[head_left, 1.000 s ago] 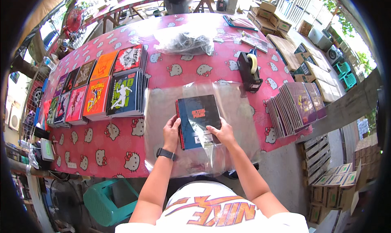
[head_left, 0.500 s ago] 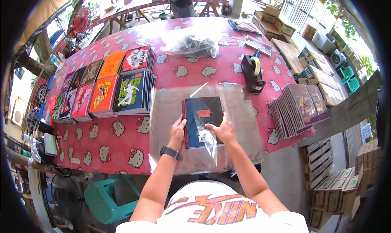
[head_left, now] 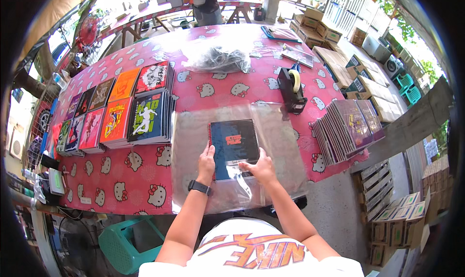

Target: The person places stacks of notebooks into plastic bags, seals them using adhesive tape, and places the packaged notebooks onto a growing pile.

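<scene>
A dark blue spiral notebook (head_left: pixel 235 146) with orange-red lettering lies on a clear plastic sheet (head_left: pixel 286 180) at the table's front. Along its spiral edge, my left hand (head_left: pixel 207 163) grips the lower left side, a dark watch on the wrist. My right hand (head_left: pixel 260 167) holds the lower right side, its thumb over the cover and its fingers around the edge. Shiny clear plastic runs over the notebook's lower part and below it. Whether the notebook is inside that plastic, I cannot tell.
Several stacks of colourful notebooks (head_left: pixel 116 117) stand to the left. A black tape dispenser (head_left: pixel 292 93) and stacked purple spiral notebooks (head_left: pixel 341 131) are on the right. Crumpled plastic (head_left: pixel 218 59) lies farther back. A green stool (head_left: pixel 128 245) stands below the front edge; another person (head_left: pixel 206 6) is beyond the table.
The view has shifted slightly, so the table's things sit a little farther left. Both hands stay on the notebook's sides; the left fingers have slid slightly lower along its spiral edge.
</scene>
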`<state>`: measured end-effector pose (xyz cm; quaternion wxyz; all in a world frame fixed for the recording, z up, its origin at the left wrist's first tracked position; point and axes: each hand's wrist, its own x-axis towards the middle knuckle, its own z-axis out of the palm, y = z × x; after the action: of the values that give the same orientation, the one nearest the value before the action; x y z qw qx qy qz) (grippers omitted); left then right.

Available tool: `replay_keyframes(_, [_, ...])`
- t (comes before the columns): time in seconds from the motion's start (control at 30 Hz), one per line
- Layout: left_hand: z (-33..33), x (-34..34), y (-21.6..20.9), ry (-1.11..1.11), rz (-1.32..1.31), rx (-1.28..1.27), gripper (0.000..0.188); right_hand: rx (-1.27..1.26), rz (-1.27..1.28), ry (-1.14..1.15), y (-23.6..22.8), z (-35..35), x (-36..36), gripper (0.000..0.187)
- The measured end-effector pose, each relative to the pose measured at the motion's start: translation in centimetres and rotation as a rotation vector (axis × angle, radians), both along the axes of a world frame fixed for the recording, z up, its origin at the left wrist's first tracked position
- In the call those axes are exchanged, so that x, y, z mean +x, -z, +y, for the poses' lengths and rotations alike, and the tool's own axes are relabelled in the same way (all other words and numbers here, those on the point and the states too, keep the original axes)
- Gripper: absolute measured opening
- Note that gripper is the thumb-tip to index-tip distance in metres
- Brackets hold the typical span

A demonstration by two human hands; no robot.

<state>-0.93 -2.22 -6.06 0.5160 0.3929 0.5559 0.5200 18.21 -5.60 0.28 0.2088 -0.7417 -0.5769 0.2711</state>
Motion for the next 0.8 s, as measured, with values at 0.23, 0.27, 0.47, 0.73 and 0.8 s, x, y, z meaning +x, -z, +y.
replay_keyframes(0.23, [0.3, -2.3, 2.9, -0.016, -0.244, 0.009, 0.051, -0.098, 0.049, -0.076, -1.8, 0.0, -1.8, 0.118])
replay_keyframes(0.27, [0.1, -1.9, 2.8, -0.046, -0.134, 0.003, 0.050, -0.102, 0.052, -0.073, -1.5, -0.1, -1.6, 0.118])
replay_keyframes(0.47, [-0.4, -0.8, 0.3, -0.103, 0.212, 0.032, 0.048, 0.240, -0.512, -0.532, 0.3, -0.7, -2.8, 0.076])
replay_keyframes(0.73, [-1.6, -3.3, -1.1, -0.092, 0.367, 0.090, 0.047, 0.305, -0.483, -0.627, 0.8, -0.9, -3.7, 0.074])
replay_keyframes(0.8, [-3.3, -5.2, -2.0, -0.334, 1.229, 0.206, 0.047, 0.296, -0.501, -0.616, 1.4, -0.5, -2.8, 0.074])
